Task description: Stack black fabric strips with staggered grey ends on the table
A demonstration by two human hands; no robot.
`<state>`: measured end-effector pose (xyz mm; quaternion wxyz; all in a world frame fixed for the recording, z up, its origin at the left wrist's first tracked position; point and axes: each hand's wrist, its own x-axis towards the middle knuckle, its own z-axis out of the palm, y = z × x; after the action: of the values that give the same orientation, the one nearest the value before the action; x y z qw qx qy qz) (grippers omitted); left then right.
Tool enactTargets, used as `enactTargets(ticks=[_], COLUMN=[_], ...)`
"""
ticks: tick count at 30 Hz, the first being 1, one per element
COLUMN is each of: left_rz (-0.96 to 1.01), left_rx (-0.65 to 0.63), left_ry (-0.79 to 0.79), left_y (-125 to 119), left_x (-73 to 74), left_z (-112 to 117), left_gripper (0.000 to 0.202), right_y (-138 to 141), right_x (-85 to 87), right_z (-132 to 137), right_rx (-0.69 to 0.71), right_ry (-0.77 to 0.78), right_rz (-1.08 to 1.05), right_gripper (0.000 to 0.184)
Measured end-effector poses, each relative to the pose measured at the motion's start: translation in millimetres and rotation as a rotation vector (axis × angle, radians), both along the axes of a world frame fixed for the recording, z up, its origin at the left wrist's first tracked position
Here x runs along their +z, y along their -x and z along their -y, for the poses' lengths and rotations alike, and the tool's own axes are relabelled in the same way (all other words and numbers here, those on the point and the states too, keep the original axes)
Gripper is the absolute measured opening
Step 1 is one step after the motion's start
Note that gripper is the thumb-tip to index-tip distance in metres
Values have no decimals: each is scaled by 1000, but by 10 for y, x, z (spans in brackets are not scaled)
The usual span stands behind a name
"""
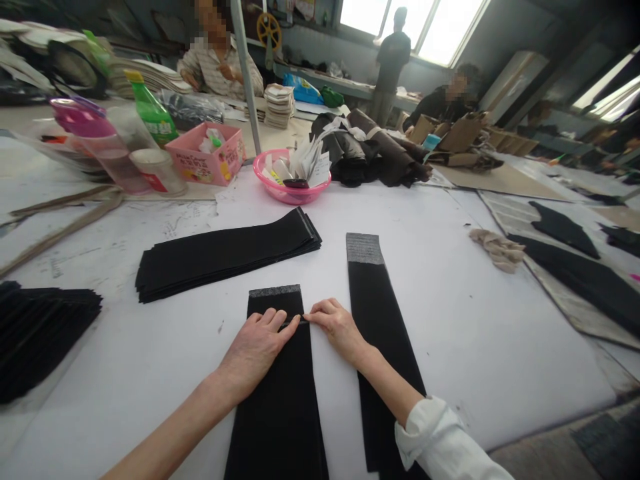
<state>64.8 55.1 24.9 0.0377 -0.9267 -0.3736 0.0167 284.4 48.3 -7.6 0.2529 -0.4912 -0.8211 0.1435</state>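
A long stack of black fabric strips (280,400) runs toward me at the lower middle, with a grey speckled band (275,291) across its far end. My left hand (263,340) rests on it with fingers bent, its fingertips pressed on the strip near the right edge. My right hand (337,327) pinches that same edge, fingertips almost meeting those of the left. Between them a thin line crosses the strip; whether it is a fold or an edge I cannot tell. Right of this lies a second stack of black strips (383,320), its far end showing stepped grey bands (363,249), partly under my right forearm.
Another stack of black pieces (225,257) lies beyond my hands; more are piled at the left (40,340). A pink basket (293,193) with papers and a phone, a pink box (207,157) and a green bottle (153,110) stand farther back. A crumpled cloth (497,250) lies right. People are beyond.
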Motion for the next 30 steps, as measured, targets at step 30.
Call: enactTargets(ticks=[30], left_rz=[102], left_rx=[103], left_ry=[-117], left_y=[198], left_x=[-124], left_z=[126], left_gripper=[37], right_y=[478], right_x=[3], right_z=[234], right_rx=[-162], right_ry=[-162], right_rz=[252], right_gripper=[31])
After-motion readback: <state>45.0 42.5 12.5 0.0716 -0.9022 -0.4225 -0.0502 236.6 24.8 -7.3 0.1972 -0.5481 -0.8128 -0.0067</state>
